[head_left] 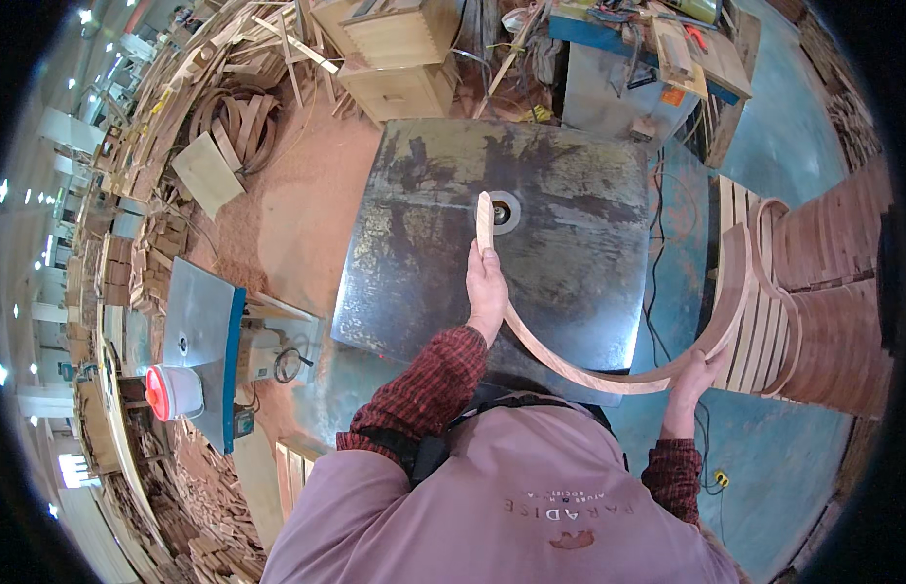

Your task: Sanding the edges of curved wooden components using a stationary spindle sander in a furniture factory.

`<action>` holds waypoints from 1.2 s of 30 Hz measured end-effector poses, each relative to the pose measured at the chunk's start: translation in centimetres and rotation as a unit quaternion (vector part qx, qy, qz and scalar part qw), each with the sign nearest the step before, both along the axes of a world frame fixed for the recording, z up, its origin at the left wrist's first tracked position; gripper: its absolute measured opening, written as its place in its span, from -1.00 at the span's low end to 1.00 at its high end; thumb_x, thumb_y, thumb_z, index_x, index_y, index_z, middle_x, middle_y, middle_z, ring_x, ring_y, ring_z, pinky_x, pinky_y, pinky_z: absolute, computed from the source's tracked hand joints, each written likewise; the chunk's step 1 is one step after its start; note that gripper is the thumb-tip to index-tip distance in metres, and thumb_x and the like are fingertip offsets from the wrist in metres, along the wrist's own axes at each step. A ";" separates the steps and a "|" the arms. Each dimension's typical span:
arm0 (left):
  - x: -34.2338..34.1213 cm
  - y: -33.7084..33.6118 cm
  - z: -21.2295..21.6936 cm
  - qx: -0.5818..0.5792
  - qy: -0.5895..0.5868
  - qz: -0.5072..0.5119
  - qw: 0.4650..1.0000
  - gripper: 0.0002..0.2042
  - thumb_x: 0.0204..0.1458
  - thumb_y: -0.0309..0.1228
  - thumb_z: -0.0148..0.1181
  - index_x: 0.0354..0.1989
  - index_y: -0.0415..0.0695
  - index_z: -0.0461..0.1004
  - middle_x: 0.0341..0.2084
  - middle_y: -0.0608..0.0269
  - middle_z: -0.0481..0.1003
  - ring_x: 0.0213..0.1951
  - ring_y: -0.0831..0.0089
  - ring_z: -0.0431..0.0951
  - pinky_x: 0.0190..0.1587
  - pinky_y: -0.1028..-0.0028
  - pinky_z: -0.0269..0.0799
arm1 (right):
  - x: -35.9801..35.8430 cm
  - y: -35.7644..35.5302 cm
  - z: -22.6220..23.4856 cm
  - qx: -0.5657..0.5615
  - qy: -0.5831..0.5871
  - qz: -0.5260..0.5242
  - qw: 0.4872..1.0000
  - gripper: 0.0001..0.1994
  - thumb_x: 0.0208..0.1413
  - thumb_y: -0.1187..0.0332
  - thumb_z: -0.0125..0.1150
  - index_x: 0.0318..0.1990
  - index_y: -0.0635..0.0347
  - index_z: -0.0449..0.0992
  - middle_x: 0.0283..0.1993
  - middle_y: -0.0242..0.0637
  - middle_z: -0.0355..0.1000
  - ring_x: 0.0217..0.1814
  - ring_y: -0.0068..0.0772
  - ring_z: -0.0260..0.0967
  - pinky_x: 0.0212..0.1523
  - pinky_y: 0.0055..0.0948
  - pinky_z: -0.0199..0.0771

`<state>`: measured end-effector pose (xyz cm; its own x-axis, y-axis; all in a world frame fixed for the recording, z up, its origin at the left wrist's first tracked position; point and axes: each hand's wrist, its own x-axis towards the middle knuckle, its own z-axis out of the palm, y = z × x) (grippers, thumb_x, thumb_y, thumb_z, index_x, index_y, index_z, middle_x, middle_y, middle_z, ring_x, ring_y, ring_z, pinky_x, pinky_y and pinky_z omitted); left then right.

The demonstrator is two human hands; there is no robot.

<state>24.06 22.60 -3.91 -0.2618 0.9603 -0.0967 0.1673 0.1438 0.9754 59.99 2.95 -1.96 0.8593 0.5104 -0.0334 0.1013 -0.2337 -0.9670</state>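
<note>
Right before you spreads the dark metal table (424,292), its near edge partly hidden by your body. At right, stacked curved boards (828,336) fade into the view's dark rim. Your curved wooden strip (609,383) bows toward you over the table's near right. Your left hand (487,292) pinches its left arm; your right hand (697,380) grips its right side, some fingers hidden. Its left end partly covers the metal ring (512,212).

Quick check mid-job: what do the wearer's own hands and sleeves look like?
The left hand and right hand are gloveless. The left sleeve and right sleeve are dark red with a black check, worn with a mauve top.
</note>
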 end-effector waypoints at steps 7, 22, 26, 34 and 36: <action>0.3 1.3 0.7 -0.002 0.029 -0.003 1.000 -0.53 0.46 -0.30 -0.15 0.43 -0.33 0.22 0.07 0.02 0.52 0.07 0.29 0.51 0.16 0.38 0.38 | -2.0 1.5 3.0 -0.022 0.031 -0.016 0.999 -0.27 0.17 0.58 -0.09 0.56 0.35 -0.01 0.45 0.04 0.16 0.45 -0.07 0.19 0.46 -0.27 0.13; 0.2 5.1 0.5 0.037 0.013 -0.035 0.999 -0.52 0.46 -0.31 -0.13 0.43 -0.36 0.19 0.15 -0.06 0.48 0.18 0.22 0.48 0.24 0.37 0.33 | -1.5 4.0 1.0 0.022 -0.029 -0.020 0.999 -0.31 0.09 0.63 -0.08 0.47 0.46 0.13 0.35 0.01 0.27 0.38 -0.13 0.27 0.42 -0.33 0.16; 0.6 6.3 1.6 0.040 0.019 -0.035 0.998 -0.57 0.45 -0.36 -0.12 0.43 -0.24 0.23 0.16 -0.10 0.48 0.18 0.08 0.50 0.25 0.30 0.34 | -2.4 5.2 2.0 0.035 -0.029 -0.017 0.999 -0.32 0.09 0.64 -0.09 0.46 0.48 0.14 0.34 0.00 0.28 0.37 -0.15 0.28 0.41 -0.34 0.16; 0.1 10.0 -0.2 0.038 0.013 -0.046 0.998 -0.58 0.45 -0.33 -0.11 0.37 -0.30 0.26 0.09 -0.11 0.51 0.10 0.13 0.53 0.18 0.29 0.40 | -2.9 7.2 1.4 0.002 -0.022 -0.045 0.999 -0.38 0.10 0.61 -0.07 0.39 0.50 0.19 0.15 -0.09 0.33 0.13 -0.26 0.36 0.22 -0.38 0.33; 0.2 11.0 0.0 0.045 0.010 -0.050 0.998 -0.59 0.45 -0.32 -0.10 0.35 -0.31 0.28 0.03 -0.09 0.53 0.04 0.16 0.54 0.13 0.27 0.42 | -3.3 7.8 1.5 0.007 -0.027 -0.047 0.999 -0.41 0.11 0.61 -0.05 0.37 0.49 0.21 0.12 -0.11 0.34 0.10 -0.28 0.35 0.20 -0.38 0.33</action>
